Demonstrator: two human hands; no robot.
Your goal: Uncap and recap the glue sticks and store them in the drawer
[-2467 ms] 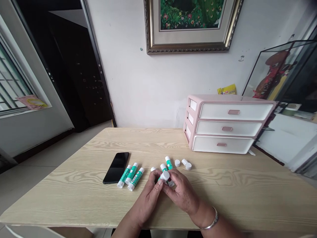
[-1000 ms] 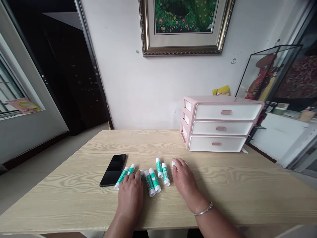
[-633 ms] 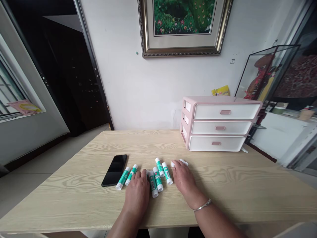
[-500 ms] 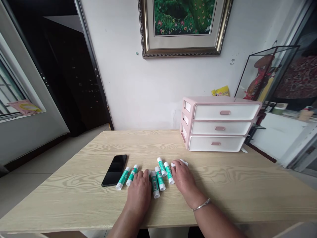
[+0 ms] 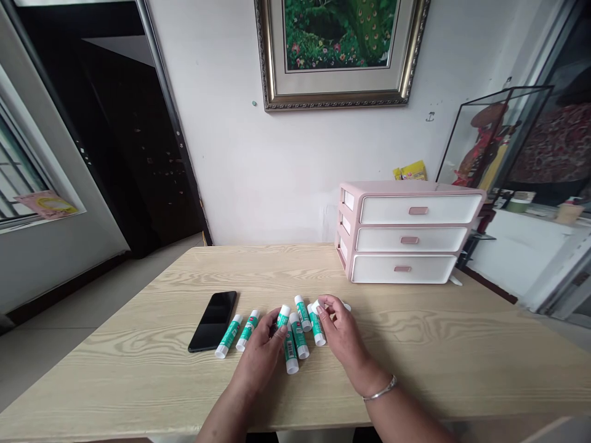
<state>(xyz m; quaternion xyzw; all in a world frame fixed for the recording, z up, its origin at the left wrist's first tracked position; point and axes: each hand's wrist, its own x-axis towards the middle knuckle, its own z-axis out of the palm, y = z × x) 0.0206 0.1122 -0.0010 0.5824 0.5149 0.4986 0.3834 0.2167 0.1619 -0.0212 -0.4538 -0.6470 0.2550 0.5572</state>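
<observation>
Several green-and-white glue sticks lie on the wooden table. Two of them rest beside the black phone, and the others lie between my hands. My left hand is closed on one glue stick, its white end raised off the table. My right hand pinches a small white cap in its fingertips, close to that stick. Another white cap peeks out behind my right fingers.
A pink three-drawer organiser stands at the back right of the table with all drawers shut. A framed picture hangs on the wall behind. A glass case stands to the right, beyond the table.
My hands had been lying flat on the table beside the sticks. Now the left hand has lifted one glue stick, and the right hand has picked up a white cap.
</observation>
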